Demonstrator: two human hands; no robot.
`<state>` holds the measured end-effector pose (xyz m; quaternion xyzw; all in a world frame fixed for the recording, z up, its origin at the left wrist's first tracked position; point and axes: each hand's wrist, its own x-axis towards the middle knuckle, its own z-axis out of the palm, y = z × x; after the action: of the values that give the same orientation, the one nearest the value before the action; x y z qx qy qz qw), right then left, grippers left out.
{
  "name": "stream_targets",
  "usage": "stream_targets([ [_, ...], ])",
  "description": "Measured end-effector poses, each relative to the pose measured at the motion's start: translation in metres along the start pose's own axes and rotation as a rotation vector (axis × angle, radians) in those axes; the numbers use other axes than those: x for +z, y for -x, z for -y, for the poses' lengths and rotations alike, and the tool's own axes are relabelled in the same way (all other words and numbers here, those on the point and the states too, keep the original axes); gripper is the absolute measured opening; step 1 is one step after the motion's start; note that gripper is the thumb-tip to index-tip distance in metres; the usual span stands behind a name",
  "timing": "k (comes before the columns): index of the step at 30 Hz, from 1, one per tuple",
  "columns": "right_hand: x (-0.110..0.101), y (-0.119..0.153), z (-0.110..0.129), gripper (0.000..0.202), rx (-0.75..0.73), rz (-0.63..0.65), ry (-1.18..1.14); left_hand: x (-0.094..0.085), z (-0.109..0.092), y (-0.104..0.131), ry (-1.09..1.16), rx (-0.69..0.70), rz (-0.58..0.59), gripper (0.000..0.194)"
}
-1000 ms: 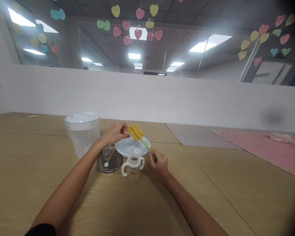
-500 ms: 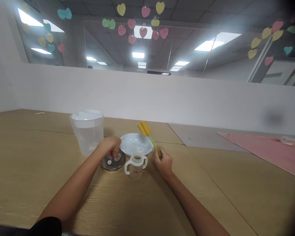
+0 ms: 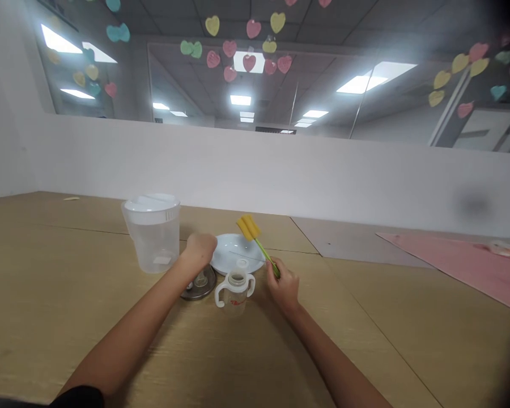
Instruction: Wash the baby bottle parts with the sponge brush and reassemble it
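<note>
My right hand (image 3: pixel 284 283) is closed round the green handle of a sponge bottle brush (image 3: pixel 249 228), its yellow sponge head tilted up to the left over the white plate (image 3: pixel 223 266). A thin line, perhaps a wire, runs from this hand across the plate. My left hand (image 3: pixel 201 249) is closed and slightly blurred, over the far side of a round metal tray (image 3: pixel 195 292) by the plate's left edge; what its fingers hold is hidden. Small clear parts lie on the tray. A two-handled baby bottle (image 3: pixel 237 294) stands uncapped and upright between my hands.
A clear plastic pitcher (image 3: pixel 156 238) with a white lid stands left of the tray. Farther right lie a grey mat (image 3: pixel 357 243) and a pink cloth (image 3: pixel 454 260) with a clear packet on it. The white wall (image 3: pixel 255 175) bounds the table's back.
My left hand has risen from the parts on the metal tray and shifted right, toward the plate. My right hand still holds the brush in nearly the same place.
</note>
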<state>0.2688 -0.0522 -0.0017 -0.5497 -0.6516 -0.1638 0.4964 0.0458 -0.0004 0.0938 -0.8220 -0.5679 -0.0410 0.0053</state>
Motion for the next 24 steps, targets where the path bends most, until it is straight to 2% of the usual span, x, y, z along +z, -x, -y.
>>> stream_targets([
  [2, -0.001, -0.001, 0.001, 0.042, 0.018, -0.005, -0.011, 0.002, -0.01, -0.002, 0.035, 0.075, -0.062, 0.025],
  [4, -0.002, -0.001, 0.003, 0.043, 0.03, -0.005, -0.023, 0.009, -0.023, -0.006, 0.086, 0.156, -0.071, 0.03],
  [8, -0.004, -0.001, 0.003, 0.043, 0.051, 0.013, -0.029, 0.028, -0.038, -0.013, 0.192, 0.278, -0.019, 0.027],
  [13, -0.003, -0.001, 0.002, 0.043, 0.065, 0.029, -0.053, 0.036, -0.033, -0.017, 0.269, 0.289, 0.022, 0.019],
  [18, -0.004, -0.002, 0.003, 0.042, 0.071, 0.015, -0.062, 0.036, -0.029, -0.017, 0.309, 0.266, 0.061, 0.024],
  [22, -0.004, -0.002, 0.003, 0.04, 0.075, 0.007, -0.088, 0.028, -0.025, -0.017, 0.34, 0.262, 0.053, 0.024],
  [24, -0.004, -0.002, 0.004, 0.039, 0.083, -0.001, -0.102, 0.019, -0.019, -0.018, 0.373, 0.276, -0.02, 0.027],
])
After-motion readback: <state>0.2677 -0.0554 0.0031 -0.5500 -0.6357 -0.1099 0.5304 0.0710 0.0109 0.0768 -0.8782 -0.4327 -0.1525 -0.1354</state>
